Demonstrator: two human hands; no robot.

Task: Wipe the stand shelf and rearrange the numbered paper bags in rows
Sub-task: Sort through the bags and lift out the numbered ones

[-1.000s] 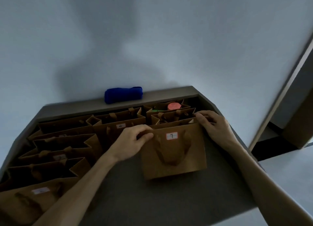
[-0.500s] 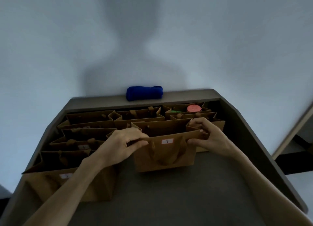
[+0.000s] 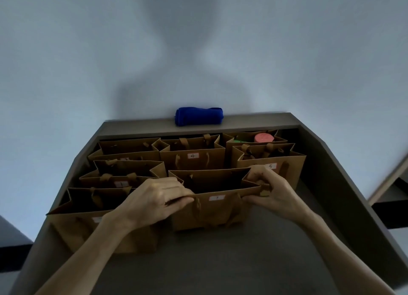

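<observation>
Several brown paper bags with white number labels stand in rows on the dark stand shelf (image 3: 220, 261). The front middle bag (image 3: 215, 213) stands open. My left hand (image 3: 159, 197) pinches its front rim at the left corner. My right hand (image 3: 271, 191) pinches the rim at the right corner. Behind it stand the bag labelled 4 (image 3: 192, 160) and the bag labelled 5 (image 3: 270, 162). More bags (image 3: 123, 175) line the left side, the nearest one (image 3: 88, 224) partly hidden by my left forearm.
A rolled blue cloth (image 3: 199, 116) lies on the shelf's raised back ledge against the wall. A pink round object (image 3: 263, 137) shows inside the back right bag. Bare shelf surface stretches in front of the bags. Another piece of furniture (image 3: 393, 197) stands at the right.
The held bag has shifted left and back into line behind the front edge, and its mouth has been pulled wider. The camera has swung to face the shelf squarely.
</observation>
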